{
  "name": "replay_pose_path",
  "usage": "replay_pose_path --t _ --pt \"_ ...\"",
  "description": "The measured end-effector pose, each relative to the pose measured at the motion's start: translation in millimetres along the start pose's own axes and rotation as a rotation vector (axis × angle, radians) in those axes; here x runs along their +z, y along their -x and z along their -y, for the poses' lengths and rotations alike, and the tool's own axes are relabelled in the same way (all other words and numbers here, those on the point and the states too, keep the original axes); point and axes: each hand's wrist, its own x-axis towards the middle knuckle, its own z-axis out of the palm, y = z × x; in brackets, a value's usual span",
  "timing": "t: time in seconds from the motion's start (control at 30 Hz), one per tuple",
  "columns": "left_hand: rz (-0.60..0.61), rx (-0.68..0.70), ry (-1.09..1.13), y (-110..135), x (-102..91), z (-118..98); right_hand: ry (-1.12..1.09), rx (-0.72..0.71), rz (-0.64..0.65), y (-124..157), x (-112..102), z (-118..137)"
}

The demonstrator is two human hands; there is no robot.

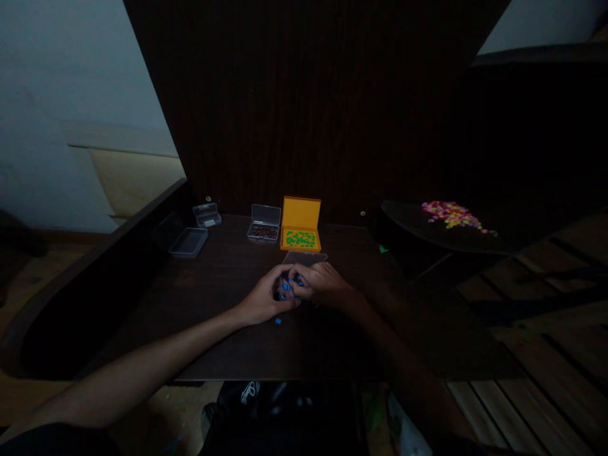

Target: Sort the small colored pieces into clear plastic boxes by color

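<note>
1. I've got L hand (264, 296) clasping clear lidded box (304, 257), thumb & fingers round it, on dark tabletop (332, 354).
2. R hand (321, 282): fingers bent in over blue pcs (286, 287) inside; can't tell if pinching.
3. Loose blue pc (278, 321) nr L wrist.

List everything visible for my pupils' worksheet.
Table: one, brown, centre
Yellow box: one, yellow, centre
Green pieces: many, green, in yellow box
Clear boxes: four, colourless, three on table, one held
Brown pieces: many, brown, left of yellow box
Blue pieces: several, blue, held box and table
Shelf: one, dark, right
Loose pieces: many, pink, yellow, on shelf
Wall: one, grey, left
Slats: several, brown, right
Left hand: one, bare, holding box
Right hand: one, bare, at box
</note>
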Motion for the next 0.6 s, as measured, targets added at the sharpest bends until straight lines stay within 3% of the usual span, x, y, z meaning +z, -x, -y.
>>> replay_pose_path --t 0.6 --pt "-0.006 0.0 0.026 2.3 3.4 -2.4 0.014 0.024 0.055 -0.1 2.7 2.3"
